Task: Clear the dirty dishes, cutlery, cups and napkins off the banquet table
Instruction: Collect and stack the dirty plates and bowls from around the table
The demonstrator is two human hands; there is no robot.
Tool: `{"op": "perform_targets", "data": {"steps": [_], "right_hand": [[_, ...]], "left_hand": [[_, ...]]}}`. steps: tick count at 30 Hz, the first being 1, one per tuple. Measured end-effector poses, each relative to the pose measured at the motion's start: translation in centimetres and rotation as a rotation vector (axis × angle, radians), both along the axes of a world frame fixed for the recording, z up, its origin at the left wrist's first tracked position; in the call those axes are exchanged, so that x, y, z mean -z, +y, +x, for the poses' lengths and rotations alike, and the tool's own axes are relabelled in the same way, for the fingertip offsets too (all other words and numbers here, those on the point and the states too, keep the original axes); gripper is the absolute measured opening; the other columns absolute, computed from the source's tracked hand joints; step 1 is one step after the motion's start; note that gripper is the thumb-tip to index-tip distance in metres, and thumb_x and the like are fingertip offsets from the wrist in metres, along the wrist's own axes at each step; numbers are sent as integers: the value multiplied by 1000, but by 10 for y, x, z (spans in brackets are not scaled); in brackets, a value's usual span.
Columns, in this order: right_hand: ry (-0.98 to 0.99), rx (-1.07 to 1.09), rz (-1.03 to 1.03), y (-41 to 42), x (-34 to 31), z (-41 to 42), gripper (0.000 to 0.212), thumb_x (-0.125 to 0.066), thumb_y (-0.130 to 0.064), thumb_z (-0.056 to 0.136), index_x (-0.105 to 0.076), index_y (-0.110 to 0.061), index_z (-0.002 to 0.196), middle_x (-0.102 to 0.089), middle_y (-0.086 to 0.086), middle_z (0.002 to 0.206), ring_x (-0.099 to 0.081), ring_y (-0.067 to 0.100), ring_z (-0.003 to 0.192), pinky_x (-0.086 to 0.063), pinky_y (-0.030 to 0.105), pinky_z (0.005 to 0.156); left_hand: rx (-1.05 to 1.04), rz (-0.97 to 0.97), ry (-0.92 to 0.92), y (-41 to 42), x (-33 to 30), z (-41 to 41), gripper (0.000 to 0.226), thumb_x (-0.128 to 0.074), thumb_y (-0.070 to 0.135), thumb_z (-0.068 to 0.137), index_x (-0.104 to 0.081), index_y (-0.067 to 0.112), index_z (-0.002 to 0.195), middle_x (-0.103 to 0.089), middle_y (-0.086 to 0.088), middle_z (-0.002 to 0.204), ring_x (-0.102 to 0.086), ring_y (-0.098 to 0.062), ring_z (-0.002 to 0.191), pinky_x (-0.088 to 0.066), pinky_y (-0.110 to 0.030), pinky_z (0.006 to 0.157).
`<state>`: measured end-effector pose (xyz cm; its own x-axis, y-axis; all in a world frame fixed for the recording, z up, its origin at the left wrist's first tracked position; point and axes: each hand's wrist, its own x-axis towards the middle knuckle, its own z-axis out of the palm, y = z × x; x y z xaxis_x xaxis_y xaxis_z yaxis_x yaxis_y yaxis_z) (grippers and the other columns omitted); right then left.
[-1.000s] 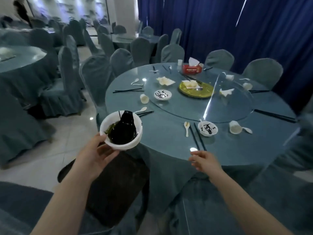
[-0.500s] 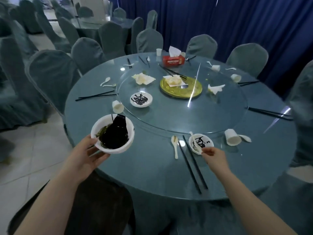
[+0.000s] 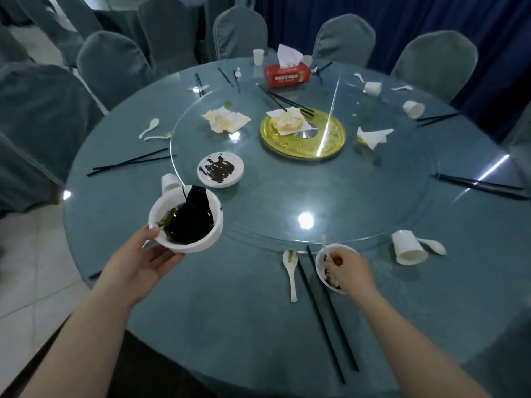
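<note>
My left hand point(image 3: 143, 259) holds a white bowl point(image 3: 186, 222) full of dark sauce and greens above the near left of the round table point(image 3: 230, 326). My right hand point(image 3: 349, 271) rests over a small white dish point(image 3: 323, 261) smeared with dark sauce, fingers pinched on a white spoon handle point(image 3: 324, 244) that sticks out of it. A white spoon point(image 3: 290, 271) and a pair of black chopsticks point(image 3: 327, 311) lie just left of that dish. A tipped white cup point(image 3: 408, 248) lies to the right.
On the glass turntable point(image 3: 316, 202) lie a sauce-smeared plate point(image 3: 220, 169), a gold plate point(image 3: 304, 136), crumpled napkins point(image 3: 225, 119) and a red tissue box point(image 3: 287, 76). More cups, spoons and chopsticks ring the table. Covered chairs point(image 3: 43, 110) stand all around.
I have stepped closer to the table. My right hand has moved from the table's near edge onto the small dish and closed on its spoon. The left hand still holds the bowl.
</note>
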<state>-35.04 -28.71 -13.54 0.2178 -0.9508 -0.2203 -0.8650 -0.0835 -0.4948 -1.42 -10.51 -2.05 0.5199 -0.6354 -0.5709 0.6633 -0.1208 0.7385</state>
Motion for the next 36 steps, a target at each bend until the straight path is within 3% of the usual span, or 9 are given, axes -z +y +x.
{"op": "perform_targets", "data": {"steps": [7,10,13,19,24,27,30,33,36], "right_hand": [[-197,448,-113,-6,-10,-70,32,-51,-17,95,-53,-11,63,-58,9,64,-55,32,67,-33,33,57],[-110,402,-20,2,2,-82,15,-56,-18,93,-66,-12,83,-65,12,83,-61,34,87,-43,36,72],[-138,455,-64,8,8,-79,27,-63,-26,89,-61,-10,111,-61,10,97,-58,28,90,-42,34,77],[-150,352,146,5,13,-43,18,-58,-19,89,-60,-12,105,-66,7,91,-62,29,88,-39,29,68],[-456,372,73,-6,-17,-10,14,-57,-17,89,-60,-19,102,-69,-4,76,-65,15,63,-53,31,62],[-619,321,43,-18,-43,23,8,-58,-16,89,-61,-23,94,-69,-2,67,-58,5,45,-47,19,47],[-724,237,125,-28,-62,64,9,-58,-18,90,-61,-26,90,-71,2,71,-61,9,48,-51,26,49],[-677,165,181,-34,-66,100,4,-60,-23,87,-61,-25,91,-69,-2,75,-62,9,53,-54,29,58],[-618,138,211,-41,-61,126,16,-58,-29,87,-57,-27,103,-65,-4,89,-64,13,79,-54,33,73]], "left_hand": [[92,-19,43,-59,23,-30,10,-50,15,93,-57,11,99,-70,-11,87,-64,-27,85,-61,-37,64],[141,-12,52,-78,28,-43,9,-50,15,92,-58,11,94,-72,-11,76,-63,-27,83,-60,-38,66],[175,4,97,-91,34,-52,12,-51,15,92,-58,10,99,-64,-17,91,-63,-29,85,-60,-41,68],[195,43,119,-105,43,-61,9,-52,12,93,-57,9,99,-61,-19,95,-61,-29,86,-61,-39,66],[165,61,54,-111,48,-58,9,-50,11,94,-58,11,100,-64,-16,96,-63,-25,85,-59,-34,64],[186,65,-38,-116,51,-59,19,-50,7,95,-58,13,111,-66,-10,92,-64,-22,79,-59,-29,58],[229,77,-93,-122,51,-61,29,-51,4,94,-55,13,122,-65,-11,94,-63,-24,78,-57,-33,67],[237,68,-96,-128,49,-60,30,-54,4,93,-55,12,122,-66,-12,94,-63,-26,77,-59,-31,62],[216,54,-97,-132,46,-54,27,-58,7,92,-57,14,119,-68,-8,88,-61,-25,73,-58,-29,58]]}}
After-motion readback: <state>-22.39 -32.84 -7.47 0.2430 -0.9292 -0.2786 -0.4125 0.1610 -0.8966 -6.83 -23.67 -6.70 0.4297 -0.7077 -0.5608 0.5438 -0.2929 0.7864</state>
